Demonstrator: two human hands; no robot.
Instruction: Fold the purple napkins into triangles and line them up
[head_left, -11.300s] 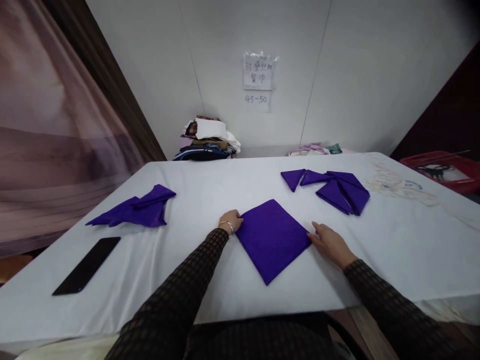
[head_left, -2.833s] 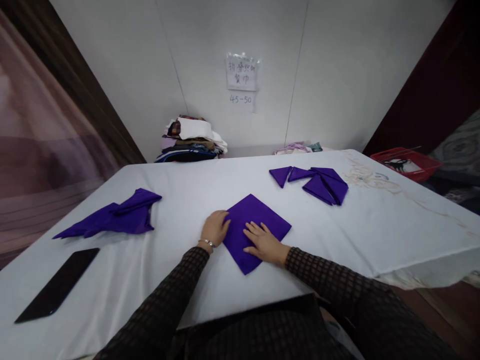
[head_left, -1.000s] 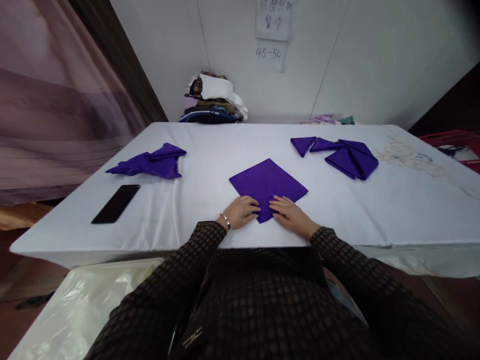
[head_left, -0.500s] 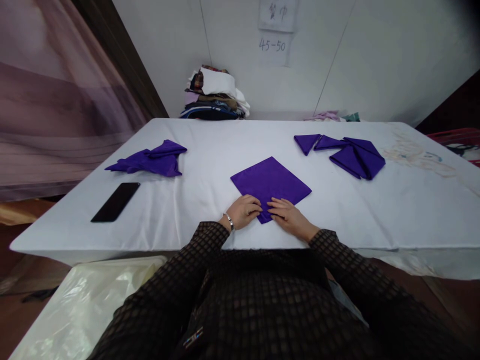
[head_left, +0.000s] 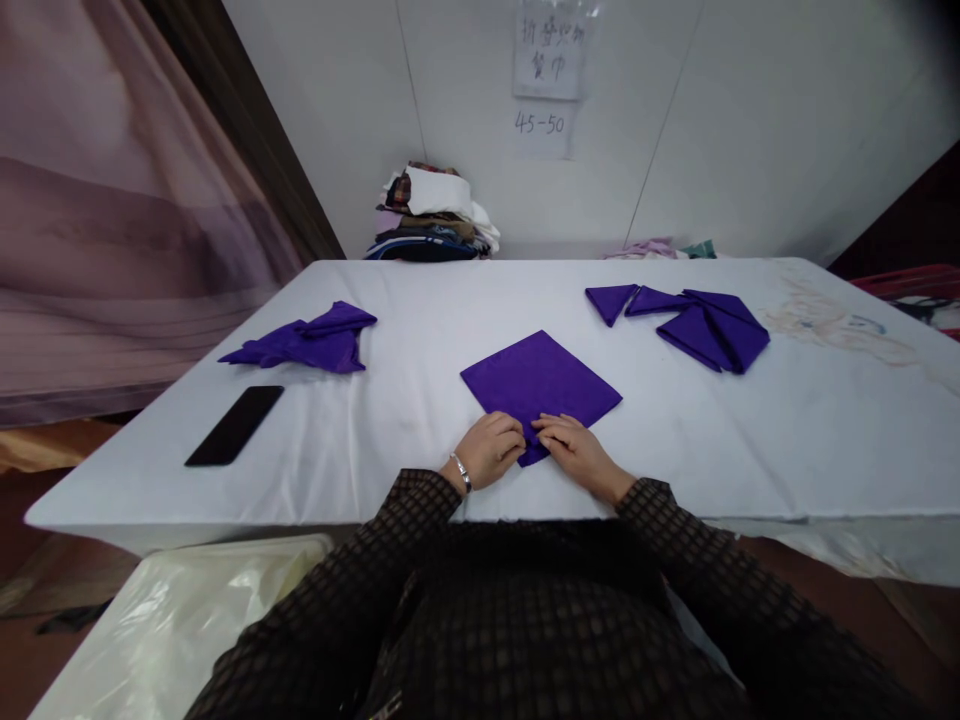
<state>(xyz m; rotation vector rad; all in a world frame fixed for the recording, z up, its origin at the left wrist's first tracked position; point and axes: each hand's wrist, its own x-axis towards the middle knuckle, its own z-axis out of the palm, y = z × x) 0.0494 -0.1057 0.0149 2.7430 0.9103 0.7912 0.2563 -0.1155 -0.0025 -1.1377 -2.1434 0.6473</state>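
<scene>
A purple cloth napkin (head_left: pixel 541 375) lies as a diamond on the white-covered table (head_left: pixel 420 400), one corner pointing towards me. My left hand (head_left: pixel 493 446) has its fingers curled on the napkin just left of that near corner; a silver bracelet circles the wrist. From the other side, my right hand (head_left: pixel 576 452) pinches the cloth, with its fingertips close to those of the left. Between them the fabric is bunched up a little, and the tip of the corner pokes out below. The exact grip of the fingertips is partly hidden.
Folded purple napkins (head_left: pixel 724 330) lie at the back right, a crumpled purple cloth (head_left: pixel 311 340) at the left. A black phone (head_left: pixel 235 426) rests near the left edge. Behind the table is a clothes pile (head_left: pixel 431 215); a plastic-covered stool (head_left: pixel 180 610) stands below left.
My fingers have curled inward and gathered the cloth near the close corner, which was flatter before. The camera view has tilted up slightly, so everything sits lower.
</scene>
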